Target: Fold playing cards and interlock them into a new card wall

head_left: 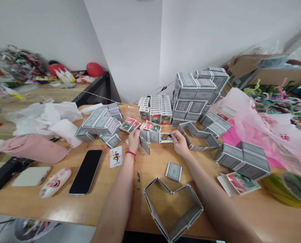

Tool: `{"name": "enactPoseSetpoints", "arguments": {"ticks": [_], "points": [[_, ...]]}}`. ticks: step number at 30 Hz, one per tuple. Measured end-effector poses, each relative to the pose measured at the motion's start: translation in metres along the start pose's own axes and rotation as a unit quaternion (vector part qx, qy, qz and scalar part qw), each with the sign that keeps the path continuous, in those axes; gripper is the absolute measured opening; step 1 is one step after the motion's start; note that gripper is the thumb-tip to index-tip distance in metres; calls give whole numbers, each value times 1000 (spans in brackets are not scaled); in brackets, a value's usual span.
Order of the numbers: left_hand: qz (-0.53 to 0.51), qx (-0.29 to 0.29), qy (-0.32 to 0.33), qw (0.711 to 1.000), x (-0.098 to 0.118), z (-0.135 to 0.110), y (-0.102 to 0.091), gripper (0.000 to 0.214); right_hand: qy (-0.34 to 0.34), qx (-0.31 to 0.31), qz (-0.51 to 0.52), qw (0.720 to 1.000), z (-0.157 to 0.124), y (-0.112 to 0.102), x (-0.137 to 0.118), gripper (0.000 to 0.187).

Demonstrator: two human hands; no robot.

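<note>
Both my hands hold a joined strip of playing cards [152,136] above the wooden table [94,209]. My left hand [133,140], with a red string at the wrist, pinches the strip's left end, where one card folds down. My right hand [179,143] pinches the right end, at a face-up joker card [166,137]. Close to me stands a heart-shaped frame made of cards [173,209]. A small stack of cards [174,171] lies between the heart and my hands. A single joker card [116,156] lies face up to the left.
A black phone [86,171], a white power bank [31,176] and a pink-white case [54,182] lie at the left. Card-box blocks [99,123], stacked packs [155,109] and a taller pile [196,94] stand behind. Another card frame [198,135], a block [244,158] and a pink plastic bag [261,131] are at the right.
</note>
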State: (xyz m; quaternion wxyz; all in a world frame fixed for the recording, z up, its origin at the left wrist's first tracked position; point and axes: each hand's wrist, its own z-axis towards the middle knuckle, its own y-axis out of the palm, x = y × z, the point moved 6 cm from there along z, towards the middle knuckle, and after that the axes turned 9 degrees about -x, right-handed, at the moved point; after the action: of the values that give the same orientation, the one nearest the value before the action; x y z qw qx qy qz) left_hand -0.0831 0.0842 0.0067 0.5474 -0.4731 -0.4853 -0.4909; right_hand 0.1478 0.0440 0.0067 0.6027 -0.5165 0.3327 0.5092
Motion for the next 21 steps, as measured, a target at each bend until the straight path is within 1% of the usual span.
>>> {"name": "enactPoseSetpoints", "arguments": {"ticks": [5,7,8,10,11,13,15,18,21], "points": [[4,4,-4,1000,-2,0,-1,22,-24,37,-72,996,-2,-2,-6,15],[5,6,-7,1000,-3,1,-1,22,-25,50,-74,996,-3,-1,-8,16],[4,7,-8,1000,-3,1,-2,21,-17,49,-58,997,-3,-1,-8,17],[4,12,-9,1000,-3,1,-2,21,17,33,3,999,-3,2,-8,17],[6,14,-9,1000,-3,1,-3,21,43,13,46,998,-3,5,-6,19],[12,15,-11,1000,-3,1,-3,20,80,-22,113,990,-4,9,-7,24],[13,16,-12,1000,-4,0,-3,21,98,-64,155,981,-5,13,-9,29],[-2,13,-12,1000,-4,0,-2,20,116,-104,190,969,-6,17,-8,32],[-8,15,-12,1000,-4,0,-3,20,117,-117,185,969,-6,19,-8,34]]}}
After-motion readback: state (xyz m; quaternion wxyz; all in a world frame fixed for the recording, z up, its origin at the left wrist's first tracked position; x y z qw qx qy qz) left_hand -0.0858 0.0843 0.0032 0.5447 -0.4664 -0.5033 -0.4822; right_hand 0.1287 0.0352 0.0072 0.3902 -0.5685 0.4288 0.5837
